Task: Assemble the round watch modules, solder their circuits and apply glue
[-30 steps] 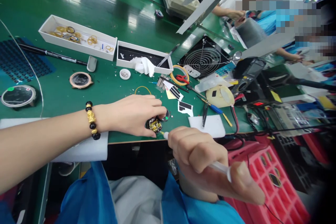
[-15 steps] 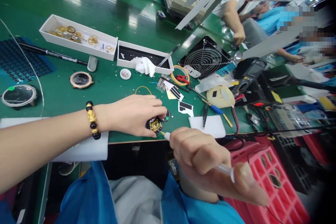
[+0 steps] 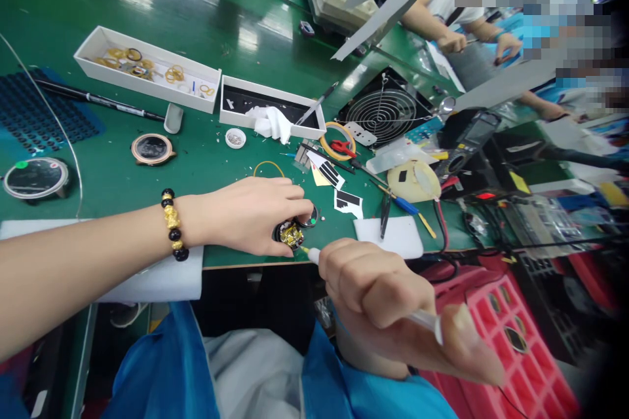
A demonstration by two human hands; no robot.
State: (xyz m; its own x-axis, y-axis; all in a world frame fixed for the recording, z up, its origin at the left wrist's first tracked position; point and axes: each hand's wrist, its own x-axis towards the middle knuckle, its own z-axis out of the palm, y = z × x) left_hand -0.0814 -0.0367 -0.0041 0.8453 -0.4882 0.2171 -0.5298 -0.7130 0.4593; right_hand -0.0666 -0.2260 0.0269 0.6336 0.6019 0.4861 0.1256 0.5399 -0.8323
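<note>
My left hand (image 3: 250, 216), with a beaded bracelet at the wrist, is closed around a small round watch body (image 3: 291, 234) at the table's front edge. Its gold-coloured inner parts face up toward me. A round piece with a green dot (image 3: 312, 217) shows just beyond my fingers; whether it is joined to the body I cannot tell. My right hand (image 3: 378, 281) is wrapped round a white syringe (image 3: 313, 255). The thumb lies at the plunger end, and the thin yellowish tip points at the watch's inner parts, touching or very close to them.
White boxes (image 3: 147, 72) of rubber rings and small parts stand behind my hands. A rose-gold watch (image 3: 152, 148) and a silver watch (image 3: 37, 178) lie left. At right are a black fan (image 3: 386, 108), a tape roll (image 3: 338, 141), a screwdriver (image 3: 405, 205) and a white foam pad (image 3: 390, 237). Co-workers' hands (image 3: 452, 42) show beyond.
My hands, the watch body and the syringe have stayed nearly still. At the upper right, a co-worker's hands have moved up and closer together.
</note>
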